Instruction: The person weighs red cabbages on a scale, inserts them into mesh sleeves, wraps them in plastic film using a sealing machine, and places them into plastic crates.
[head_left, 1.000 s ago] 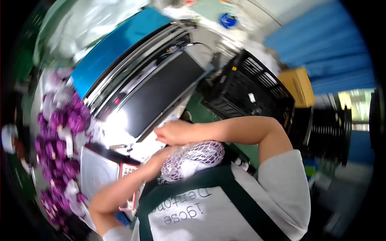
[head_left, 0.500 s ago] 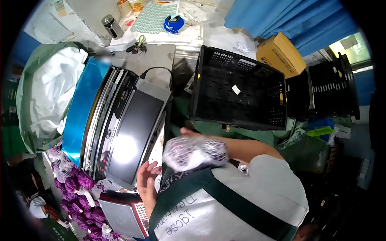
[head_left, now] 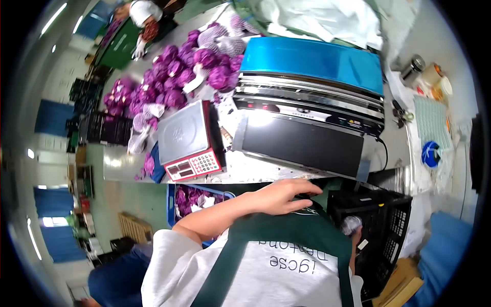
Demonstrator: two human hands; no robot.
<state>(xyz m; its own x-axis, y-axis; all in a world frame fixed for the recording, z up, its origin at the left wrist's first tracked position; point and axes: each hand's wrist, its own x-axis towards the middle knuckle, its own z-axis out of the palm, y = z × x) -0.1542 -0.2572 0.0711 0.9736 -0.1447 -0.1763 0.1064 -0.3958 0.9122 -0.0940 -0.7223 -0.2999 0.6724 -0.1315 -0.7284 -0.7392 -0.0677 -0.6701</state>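
Note:
My left hand [head_left: 286, 197] hangs over the dark green apron by the table's front edge, fingers loosely apart and holding nothing. Lower right, my right hand [head_left: 356, 236] grips a clear-wrapped bundle [head_left: 351, 225] inside the tilted black crate [head_left: 381, 250]; the apron and crate hide part of that arm. Beyond my left hand is a wrapping machine [head_left: 307, 115] with a blue cover and a dark plate [head_left: 302, 146]. A red-and-white scale [head_left: 185, 135] with a bare pan stands to its left. Behind the scale lie purple cabbages [head_left: 174, 77], a few in white net sleeves.
Below the table edge sits a blue crate [head_left: 171, 204] of purple pieces. A blue tape roll [head_left: 431, 153], scissors [head_left: 404, 115] and a steel flask [head_left: 413, 69] lie right. A cardboard box [head_left: 401, 284] is lower right. One person [head_left: 146, 13] is upper left; dark blue clothing [head_left: 120, 276] shows lower left.
The view has swung toward the table and scale. My right hand has carried the wrapped bundle from in front of my chest into the black crate. My left hand is away from it.

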